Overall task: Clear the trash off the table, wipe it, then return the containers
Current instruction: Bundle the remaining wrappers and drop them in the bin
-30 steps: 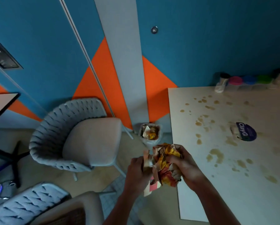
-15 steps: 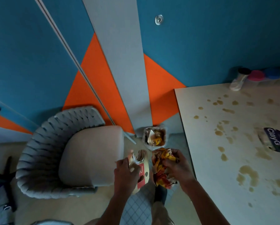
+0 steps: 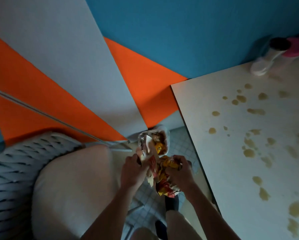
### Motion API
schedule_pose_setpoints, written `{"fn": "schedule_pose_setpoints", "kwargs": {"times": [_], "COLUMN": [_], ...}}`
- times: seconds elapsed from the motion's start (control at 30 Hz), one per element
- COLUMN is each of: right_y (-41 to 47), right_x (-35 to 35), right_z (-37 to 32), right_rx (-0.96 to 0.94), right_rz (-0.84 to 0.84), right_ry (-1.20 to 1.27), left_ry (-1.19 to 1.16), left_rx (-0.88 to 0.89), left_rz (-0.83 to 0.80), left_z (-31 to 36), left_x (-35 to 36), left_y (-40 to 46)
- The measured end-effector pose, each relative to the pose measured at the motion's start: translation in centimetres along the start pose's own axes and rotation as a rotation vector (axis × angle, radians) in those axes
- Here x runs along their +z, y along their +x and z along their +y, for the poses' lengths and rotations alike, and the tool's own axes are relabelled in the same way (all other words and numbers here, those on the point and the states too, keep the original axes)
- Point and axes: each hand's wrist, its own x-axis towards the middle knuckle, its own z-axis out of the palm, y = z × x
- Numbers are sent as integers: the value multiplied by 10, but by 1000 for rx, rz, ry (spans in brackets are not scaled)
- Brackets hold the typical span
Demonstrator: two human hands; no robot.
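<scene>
My left hand [image 3: 132, 172] grips a crumpled pale paper piece [image 3: 146, 153] with red print. My right hand [image 3: 179, 172] grips a wad of yellow and red wrappers [image 3: 164, 172]. Both hands sit close together just short of a small white trash bin [image 3: 167, 134] on the floor by the wall, with wrappers inside it. The white table [image 3: 232, 153] on the right is spotted with brown spills. A clear container with a black lid [image 3: 268, 59] and a pink-lidded one [image 3: 293, 49] stand at its far edge against the wall.
A grey woven chair with a beige seat [image 3: 72, 187] fills the lower left, close to my left arm. The bin stands in the narrow gap between chair and table. My legs and a dark shoe [image 3: 171, 203] show below on the tiled floor.
I have moved closer to the bin and look down more steeply. Both hands carried the trash forward to just short of the bin. The round blue label on the table has left the view.
</scene>
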Motion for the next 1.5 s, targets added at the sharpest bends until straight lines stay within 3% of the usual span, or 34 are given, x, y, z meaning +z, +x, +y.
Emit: {"fn": "schedule_pose_setpoints", "kwargs": {"times": [0.3, 0.53, 0.8, 0.93, 0.97, 1.03, 1.13, 1.23, 1.3, 1.4, 1.5], "right_y": [126, 252, 356, 386, 389, 395, 399, 400, 405, 418, 431], "right_x": [29, 52, 71, 86, 90, 98, 108, 122, 135, 149, 159], "right_z": [44, 80, 91, 104, 107, 116, 122, 125, 132, 143, 155], "right_rx": [18, -102, -237, -310, -317, -307, -259, -297, -344, -416, -479], "right_rz": [204, 305, 220, 151, 115, 37, -34, -76, -125, -149, -106], "right_ry": [32, 73, 122, 164, 174, 206, 322, 269, 174, -33, -192], "left_ry": [109, 285, 394, 530, 541, 502, 191, -141, -51, 358, 401], "left_rx": [68, 147, 287, 452, 511, 545, 453, 437, 496, 434, 477], "left_rz": [-60, -205, -162, 66, 55, -123, -287, -145, 16, 92, 95], "left_z": [16, 6, -30, -54, -53, -53, -67, -100, -117, -125, -130], "left_x": [85, 166, 227, 248, 250, 250, 233, 214, 213, 218, 230], "left_y": [158, 260, 335, 350, 352, 361, 372, 359, 354, 350, 351]}}
